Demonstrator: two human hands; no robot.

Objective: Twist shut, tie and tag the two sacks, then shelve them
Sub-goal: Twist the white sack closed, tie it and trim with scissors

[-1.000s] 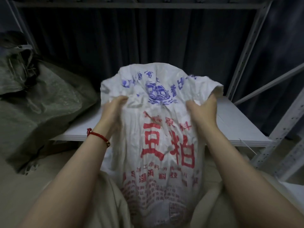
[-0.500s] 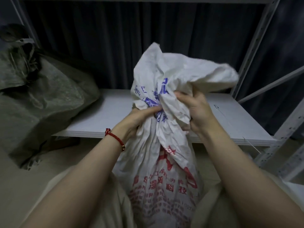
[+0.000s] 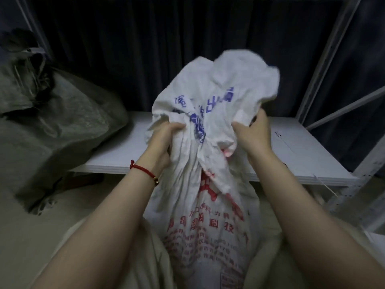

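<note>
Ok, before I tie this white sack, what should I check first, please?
1. Left hand grips the white sack at the neck: ok.
2. Right hand holds the loose top: ok.
3. Neck twisted tight: cannot tell; it is gathered.
4. String and tag at hand: cannot tell; none plainly shows.
5. Bare room on the shelf: ok.

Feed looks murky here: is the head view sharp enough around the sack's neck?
Head view: dim, no glare; white sack motion-blurred at its loose top, gathered neck between left hand and right hand readable; rack post slants from wide-angle distortion.
</note>
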